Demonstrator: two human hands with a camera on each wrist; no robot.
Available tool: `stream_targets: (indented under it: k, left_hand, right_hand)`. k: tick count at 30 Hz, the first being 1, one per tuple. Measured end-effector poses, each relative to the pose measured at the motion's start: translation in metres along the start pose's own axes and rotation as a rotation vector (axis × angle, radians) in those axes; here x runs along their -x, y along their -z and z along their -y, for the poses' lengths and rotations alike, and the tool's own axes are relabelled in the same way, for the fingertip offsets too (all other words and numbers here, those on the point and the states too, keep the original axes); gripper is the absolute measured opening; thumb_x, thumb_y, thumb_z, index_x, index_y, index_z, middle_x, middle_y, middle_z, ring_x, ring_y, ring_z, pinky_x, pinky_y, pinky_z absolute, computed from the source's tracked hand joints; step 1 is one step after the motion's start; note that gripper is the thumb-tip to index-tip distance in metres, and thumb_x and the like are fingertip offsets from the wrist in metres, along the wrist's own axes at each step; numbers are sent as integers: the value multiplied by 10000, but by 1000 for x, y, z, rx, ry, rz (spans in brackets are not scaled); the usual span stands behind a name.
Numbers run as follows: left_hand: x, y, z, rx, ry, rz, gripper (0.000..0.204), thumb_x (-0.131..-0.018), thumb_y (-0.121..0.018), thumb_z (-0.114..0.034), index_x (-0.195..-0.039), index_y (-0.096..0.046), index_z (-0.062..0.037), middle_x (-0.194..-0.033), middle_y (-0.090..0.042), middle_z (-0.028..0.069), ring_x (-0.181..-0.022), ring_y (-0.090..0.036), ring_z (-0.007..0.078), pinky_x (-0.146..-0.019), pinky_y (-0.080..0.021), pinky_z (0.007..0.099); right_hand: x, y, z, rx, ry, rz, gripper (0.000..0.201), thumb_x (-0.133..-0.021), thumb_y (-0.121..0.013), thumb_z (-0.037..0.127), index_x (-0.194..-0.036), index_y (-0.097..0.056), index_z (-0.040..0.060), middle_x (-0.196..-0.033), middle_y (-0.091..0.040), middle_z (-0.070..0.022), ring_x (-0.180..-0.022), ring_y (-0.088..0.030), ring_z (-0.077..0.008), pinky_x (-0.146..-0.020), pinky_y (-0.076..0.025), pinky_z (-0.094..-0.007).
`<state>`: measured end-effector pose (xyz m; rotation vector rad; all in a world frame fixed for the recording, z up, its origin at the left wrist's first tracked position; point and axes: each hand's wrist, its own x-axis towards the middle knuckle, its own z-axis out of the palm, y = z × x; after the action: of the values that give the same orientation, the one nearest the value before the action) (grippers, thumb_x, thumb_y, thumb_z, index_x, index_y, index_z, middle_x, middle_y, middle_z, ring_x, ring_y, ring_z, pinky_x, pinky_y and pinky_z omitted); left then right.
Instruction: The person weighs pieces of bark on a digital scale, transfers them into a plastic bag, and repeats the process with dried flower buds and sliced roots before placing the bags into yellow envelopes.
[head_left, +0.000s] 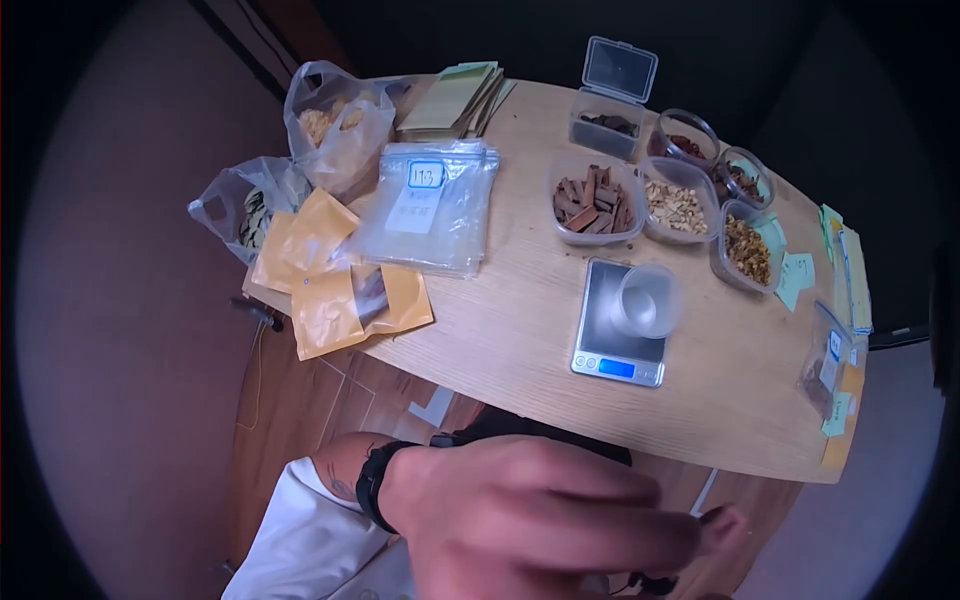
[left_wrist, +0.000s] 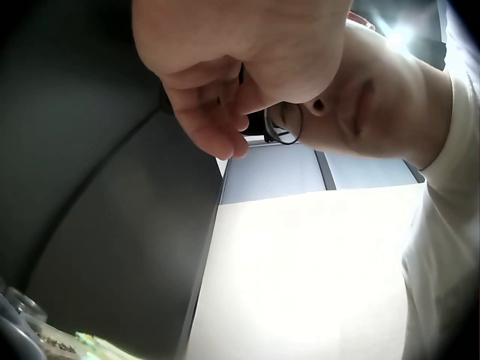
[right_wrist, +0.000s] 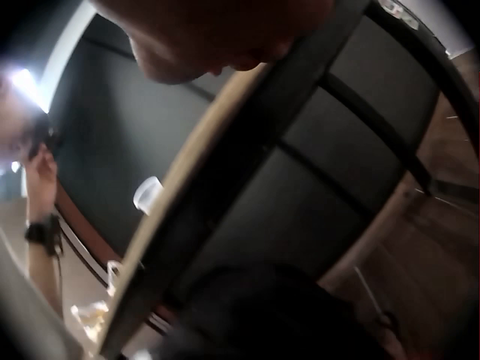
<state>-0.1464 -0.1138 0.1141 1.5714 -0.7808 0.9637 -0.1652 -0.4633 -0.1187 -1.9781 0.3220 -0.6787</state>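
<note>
In the head view my left hand (head_left: 530, 510) is raised close to the camera, in front of the table's near edge, with a black band at its wrist. Its fingers (left_wrist: 214, 131) hang loosely bent beside a person's face in the left wrist view, and nothing shows in them. The right wrist view has my right hand (right_wrist: 217, 37) at the top, dark and blurred, fingers loosely bent and nothing visible in it. On the table (head_left: 500, 330), a clear empty cup (head_left: 648, 302) stands on a digital scale (head_left: 617, 369) with a lit display, apart from both hands.
Behind the scale are tubs of brown bark pieces (head_left: 597, 205), pale slices (head_left: 675, 207) and yellowish bits (head_left: 748, 250). At the left lie clear zip bags (head_left: 425, 225), orange pouches (head_left: 325, 310) and plastic bags (head_left: 340, 130). A labelled bag (head_left: 826, 365) lies near the right edge.
</note>
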Motion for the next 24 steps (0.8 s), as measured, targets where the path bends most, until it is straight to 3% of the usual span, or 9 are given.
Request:
stream_targets:
  k: [2,4,6,10,12,15,19,22,24]
  left_hand:
    - [-2,-6,-20,-29,247,-121,329,-657,-693,-298,-827,-682,-17,-712,-597,95,-524,-523,199,-517,-432,291]
    - [-3,2,-32,-42,421,-143,238,-694,-689,-229,-806,-671,-19,-705,-591,88,-510,-502,204,-554,-443,321]
    - [0,45,-17,-131,399,130,184,-758,-691,-85,-927,-682,-13,-800,-630,119,-664,-603,246,-623,-509,337]
    - [27,102,17,-561,524,358,239,-769,-692,-17,-1007,-681,-31,-1075,-647,166,-925,-643,294,-795,-527,352]
    - [61,127,39,-818,720,312,293,-747,-704,-19,-1034,-649,-44,-1169,-586,143,-1051,-562,338,-868,-507,406]
    - [96,158,64,-1122,777,291,348,-743,-702,-5,-1082,-637,-46,-1246,-567,154,-1076,-539,370,-906,-484,434]
    - [117,174,75,-1113,792,264,313,-743,-688,31,-1046,-657,-43,-1186,-611,141,-1060,-539,384,-912,-469,437]
    - [112,182,81,-1083,754,179,267,-746,-684,51,-999,-675,-36,-1079,-661,120,-1015,-564,355,-865,-483,414]
    - [110,181,82,-1084,703,123,225,-758,-682,59,-965,-683,-29,-994,-688,108,-964,-594,322,-810,-500,391]
  right_hand:
    - [36,6,-25,300,-207,265,77,-956,-543,57,-925,-591,5,-703,-563,-66,-591,-525,-152,-547,-422,-292]
    - [44,-8,-57,338,-315,630,98,-910,-569,36,-987,-603,-15,-783,-632,-129,-643,-577,-226,-603,-469,-337]
    - [50,-29,-77,265,67,988,178,-877,-585,29,-1045,-611,-25,-877,-667,-178,-708,-609,-292,-659,-492,-375]
    - [58,-61,-62,273,152,1022,247,-853,-604,33,-1094,-610,-22,-964,-646,-207,-831,-600,-386,-745,-491,-433]
    - [51,-71,-36,325,94,1053,261,-848,-614,39,-1102,-608,-21,-995,-634,-219,-877,-590,-414,-780,-489,-452]
    - [54,-81,-54,303,118,1067,290,-839,-648,60,-1117,-610,-16,-974,-620,-229,-881,-578,-433,-803,-481,-487]
    - [67,-96,-59,286,15,1081,373,-853,-704,173,-1176,-638,-2,-1145,-634,-245,-1078,-587,-432,-910,-460,-521]
    - [56,-110,4,143,343,1113,390,-881,-691,219,-1200,-642,0,-1169,-644,-252,-1094,-606,-438,-921,-479,-505]
    - [58,-115,13,81,386,1056,363,-891,-681,203,-1193,-647,5,-1141,-656,-248,-1073,-619,-432,-918,-486,-496]
